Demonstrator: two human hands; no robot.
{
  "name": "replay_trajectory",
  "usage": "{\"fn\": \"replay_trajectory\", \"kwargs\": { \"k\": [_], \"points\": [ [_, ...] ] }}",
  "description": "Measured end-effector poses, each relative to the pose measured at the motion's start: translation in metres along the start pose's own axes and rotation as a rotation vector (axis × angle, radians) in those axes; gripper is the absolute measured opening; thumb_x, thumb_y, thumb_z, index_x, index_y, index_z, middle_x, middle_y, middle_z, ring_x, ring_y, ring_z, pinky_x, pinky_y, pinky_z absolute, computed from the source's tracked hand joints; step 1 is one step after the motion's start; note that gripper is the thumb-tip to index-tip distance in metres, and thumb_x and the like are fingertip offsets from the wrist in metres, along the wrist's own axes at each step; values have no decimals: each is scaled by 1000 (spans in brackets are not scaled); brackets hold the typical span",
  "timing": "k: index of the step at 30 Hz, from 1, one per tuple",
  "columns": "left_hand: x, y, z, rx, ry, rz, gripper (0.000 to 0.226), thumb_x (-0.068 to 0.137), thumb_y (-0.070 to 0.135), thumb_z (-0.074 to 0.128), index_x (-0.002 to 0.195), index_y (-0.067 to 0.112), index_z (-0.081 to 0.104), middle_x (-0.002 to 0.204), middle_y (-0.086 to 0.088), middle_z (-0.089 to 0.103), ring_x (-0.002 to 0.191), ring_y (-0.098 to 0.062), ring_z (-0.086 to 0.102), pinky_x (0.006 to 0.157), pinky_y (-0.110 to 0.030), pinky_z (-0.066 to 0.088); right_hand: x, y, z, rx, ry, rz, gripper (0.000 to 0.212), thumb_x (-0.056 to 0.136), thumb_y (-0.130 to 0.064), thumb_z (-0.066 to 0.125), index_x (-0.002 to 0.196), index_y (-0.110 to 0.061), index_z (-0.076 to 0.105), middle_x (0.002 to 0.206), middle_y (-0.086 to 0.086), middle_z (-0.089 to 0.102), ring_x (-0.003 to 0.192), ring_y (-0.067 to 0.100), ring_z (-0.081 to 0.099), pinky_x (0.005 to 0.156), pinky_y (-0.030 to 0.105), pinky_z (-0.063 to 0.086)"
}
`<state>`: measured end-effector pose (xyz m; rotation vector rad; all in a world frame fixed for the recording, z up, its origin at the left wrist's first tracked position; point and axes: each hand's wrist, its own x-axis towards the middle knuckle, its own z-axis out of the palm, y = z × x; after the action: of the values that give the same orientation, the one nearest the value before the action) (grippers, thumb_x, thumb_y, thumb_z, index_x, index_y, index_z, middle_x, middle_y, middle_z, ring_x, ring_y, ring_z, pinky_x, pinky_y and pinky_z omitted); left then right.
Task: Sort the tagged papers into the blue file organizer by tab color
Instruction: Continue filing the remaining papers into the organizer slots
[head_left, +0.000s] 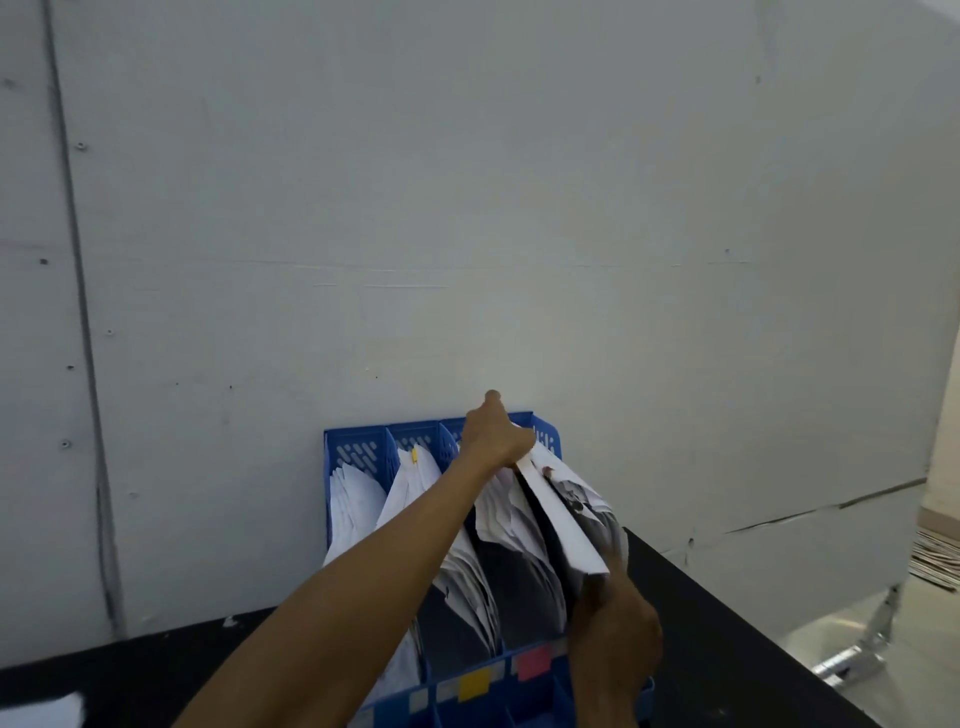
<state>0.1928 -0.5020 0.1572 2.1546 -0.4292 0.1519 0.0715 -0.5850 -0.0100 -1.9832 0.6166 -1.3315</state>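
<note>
The right hand (615, 639) is gripping the near lower edge of a paper stack (563, 514), fingers closed around it, while the left hand (496, 436) is pinching the same stack's far top corner with its thumb raised. The stack is leaning into what looks like the rightmost of 4 slots of the blue file organizer (358, 452), though blur hides the divider. The organizer is sitting on a black table (727, 623) against a white wall (467, 182), with a yellow label (474, 685) and a red label (534, 663) on its front.
</note>
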Motion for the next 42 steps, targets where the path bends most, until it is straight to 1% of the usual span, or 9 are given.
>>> {"fn": "replay_trajectory", "kwargs": {
  "k": [6,9,11,15,19,29,32,35,42],
  "points": [
    [4,1,11,7,170,46,68,88,13,62,142,7,23,82,0,46,71,-10,45,65,-28,39,2,0,5,85,30,-57,14,87,-18,66,94,-7,72,69,8,68,59,20,64,55,29,52],
    [1,3,17,-45,113,2,77,90,19,58,149,9,11,115,-13,49,94,-23,50,71,-29,37,5,10,13,-32,-128,64,11,90,-7,61,83,-3,69,73,13,67,67,28,65,64,37,55],
    [1,3,17,27,147,10,64,87,15,59,141,8,24,121,-17,50,95,-25,51,69,-31,39,3,8,14,9,-125,89,10,91,-8,59,88,-4,68,80,13,69,74,29,66,70,39,56],
    [5,3,16,91,251,48,39,87,1,59,121,5,41,109,-16,55,95,-27,58,66,-30,44,1,-2,9,172,60,-38,13,87,-13,66,93,-2,71,74,8,67,62,15,63,56,22,52],
    [5,-10,23,96,268,44,16,93,4,53,109,1,49,111,-18,56,98,-28,57,66,-29,39,-1,0,9,158,-23,-94,22,88,-24,59,82,-6,70,65,-1,63,54,4,57,51,5,42],
    [12,-19,7,-32,392,22,30,89,1,59,118,0,52,109,-15,56,82,-16,44,69,-25,40,-6,-15,11,135,161,-238,34,88,-29,54,90,-1,72,79,8,71,64,15,66,56,30,57],
    [18,-22,6,-11,361,2,15,87,1,60,101,5,57,93,-5,52,78,-14,45,56,-22,37,-5,-9,16,52,43,-148,28,88,-31,55,83,-10,73,73,0,67,64,8,59,57,24,49],
    [22,-26,8,-46,342,39,8,87,5,62,81,10,60,75,3,55,69,-11,50,43,-8,31,-6,4,21,-9,-40,-86,7,80,-1,72,79,-8,73,66,2,64,58,20,62,57,27,48],
    [24,-25,12,-138,368,118,23,91,17,62,104,0,70,103,-13,71,95,-22,66,74,-20,46,7,-11,4,-198,71,-201,28,66,4,80,92,-4,74,61,7,59,55,13,38,46,22,33]
  ]
}}
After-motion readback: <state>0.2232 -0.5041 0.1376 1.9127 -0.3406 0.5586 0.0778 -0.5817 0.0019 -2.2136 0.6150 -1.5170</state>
